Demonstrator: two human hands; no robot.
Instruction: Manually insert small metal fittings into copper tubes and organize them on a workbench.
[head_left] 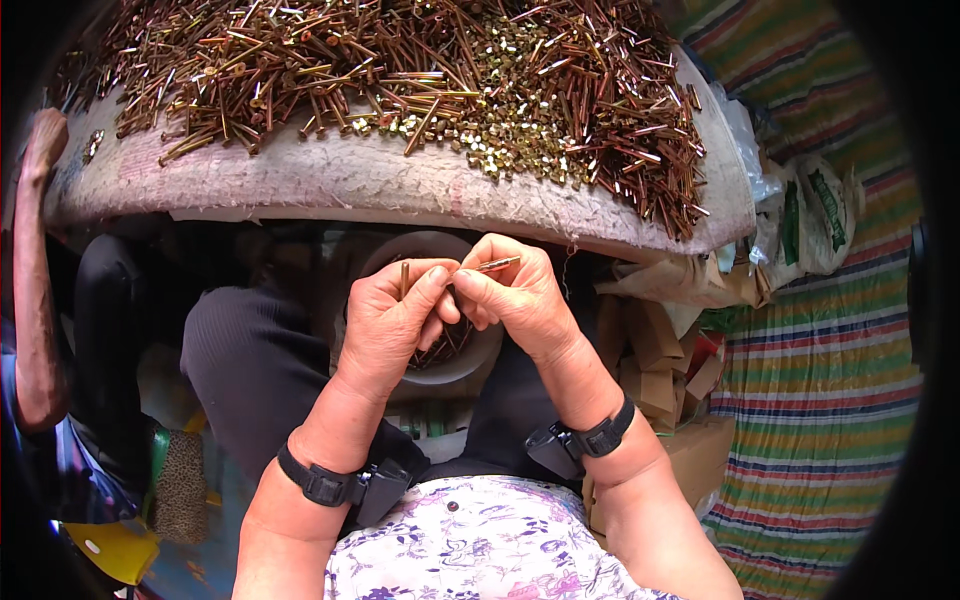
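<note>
My left hand (388,315) is closed, with a brass-coloured screw (404,278) standing upright between its fingers. Beside it, my right hand (515,295) pinches another slim metal screw (498,264), which points to the right. The fingertips of both hands meet above a pale round bucket (478,362) between my knees. Some dark reddish screws (440,347) show inside it, partly hidden by my hands. What lies exactly between the fingertips is too small to make out.
A cloth-covered table (330,180) spans the front, heaped with copper-coloured screws (300,60) and small shiny yellow metal pieces (510,130). Another person's arm (38,270) reaches in at left. Cardboard boxes (655,350) and plastic bags (815,215) stand right, beside a striped sheet (810,430).
</note>
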